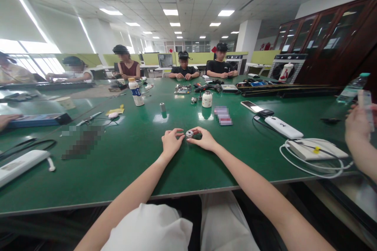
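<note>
A small round silver metal part [189,133] with dark holes in its top is on the green table, straight in front of me. My right hand [205,140] has it between thumb and forefinger. Just to its left is my left hand [172,141], fingers curved and apart, the tips close beside the part and holding nothing. Farther up the table stands a small grey metal cylinder [163,107]. A white patterned jar [207,99] is beyond my right hand, near a blurred-out card [223,115].
A bottle [136,92] stands at the left beyond the cylinder. To the right lie a phone [251,106], a white power bank [283,127] and a cable [316,170]. A co-worker's hand [357,123] is at the far right. A circuit board [183,89] lies farther back.
</note>
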`<state>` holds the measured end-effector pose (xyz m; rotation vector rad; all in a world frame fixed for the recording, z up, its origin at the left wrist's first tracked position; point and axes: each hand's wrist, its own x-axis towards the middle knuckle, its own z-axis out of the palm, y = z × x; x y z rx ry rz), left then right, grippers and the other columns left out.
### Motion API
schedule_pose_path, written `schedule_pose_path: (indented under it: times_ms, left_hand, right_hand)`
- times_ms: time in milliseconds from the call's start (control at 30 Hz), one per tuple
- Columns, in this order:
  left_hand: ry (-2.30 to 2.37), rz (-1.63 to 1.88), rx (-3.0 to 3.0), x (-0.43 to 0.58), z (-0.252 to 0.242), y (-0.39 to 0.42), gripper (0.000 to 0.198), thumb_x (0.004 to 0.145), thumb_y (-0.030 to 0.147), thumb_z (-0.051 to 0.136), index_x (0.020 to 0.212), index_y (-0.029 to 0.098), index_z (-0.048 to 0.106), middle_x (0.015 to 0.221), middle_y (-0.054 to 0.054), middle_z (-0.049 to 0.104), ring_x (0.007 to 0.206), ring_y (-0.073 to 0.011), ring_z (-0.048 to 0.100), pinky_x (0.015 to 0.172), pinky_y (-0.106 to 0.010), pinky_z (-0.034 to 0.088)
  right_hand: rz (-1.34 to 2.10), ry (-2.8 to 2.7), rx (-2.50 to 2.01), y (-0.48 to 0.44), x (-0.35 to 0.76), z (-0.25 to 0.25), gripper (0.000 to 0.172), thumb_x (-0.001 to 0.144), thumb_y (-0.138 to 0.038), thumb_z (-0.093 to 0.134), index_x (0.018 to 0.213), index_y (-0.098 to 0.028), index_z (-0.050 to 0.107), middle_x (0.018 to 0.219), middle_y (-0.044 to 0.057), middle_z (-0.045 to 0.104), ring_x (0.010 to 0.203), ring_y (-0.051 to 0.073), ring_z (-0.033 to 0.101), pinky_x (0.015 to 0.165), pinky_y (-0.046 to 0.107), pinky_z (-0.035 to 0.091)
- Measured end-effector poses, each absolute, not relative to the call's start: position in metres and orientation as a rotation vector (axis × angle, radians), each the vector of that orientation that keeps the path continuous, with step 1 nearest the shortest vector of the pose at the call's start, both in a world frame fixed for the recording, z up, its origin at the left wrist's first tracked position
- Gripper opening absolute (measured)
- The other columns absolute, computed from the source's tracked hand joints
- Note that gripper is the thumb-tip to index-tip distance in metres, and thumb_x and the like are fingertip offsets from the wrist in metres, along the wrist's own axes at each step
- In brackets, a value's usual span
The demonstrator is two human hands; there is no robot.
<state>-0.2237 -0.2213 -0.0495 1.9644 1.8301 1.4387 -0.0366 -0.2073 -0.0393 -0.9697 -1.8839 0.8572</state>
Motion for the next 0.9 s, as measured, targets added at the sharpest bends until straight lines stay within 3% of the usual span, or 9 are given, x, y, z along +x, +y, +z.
schedule_pose_path:
  times_ms: [267, 467, 900]
  left_hand:
    - [1.799, 1.487, 1.999, -0.224, -0.050, -0.221, 0.019, 0.078, 0.027, 0.075, 0.097, 0.028, 0.072, 0.078, -0.004, 0.079, 0.097, -0.0313, 0.063, 0.093, -0.052, 0.045]
    - [1.586, 1.724, 2.037, -0.209, -0.021, -0.237, 0.023, 0.087, 0.030, 0.068, 0.109, 0.026, 0.069, 0.093, -0.005, 0.078, 0.107, -0.0262, 0.066, 0.102, -0.047, 0.044]
    - [1.455, 1.541, 2.105, -0.206, -0.020, -0.241, 0.026, 0.088, 0.025, 0.065, 0.112, 0.027, 0.070, 0.096, -0.004, 0.077, 0.104, -0.0241, 0.067, 0.100, -0.044, 0.046]
  right_hand:
    - [0.867, -1.879, -0.971, -0.206, -0.037, -0.041, 0.040, 0.070, -0.033, 0.084, 0.104, -0.021, 0.067, 0.099, 0.004, 0.075, 0.098, 0.020, 0.070, 0.094, 0.038, 0.051]
    - [0.857, -1.884, -0.987, -0.206, -0.036, -0.041, 0.041, 0.070, -0.034, 0.084, 0.104, -0.022, 0.066, 0.098, 0.004, 0.075, 0.099, 0.021, 0.070, 0.096, 0.039, 0.050]
    - [0.875, -1.876, -0.964, -0.206, -0.037, -0.042, 0.043, 0.069, -0.035, 0.084, 0.106, -0.022, 0.066, 0.097, 0.003, 0.075, 0.100, 0.021, 0.070, 0.095, 0.039, 0.050]
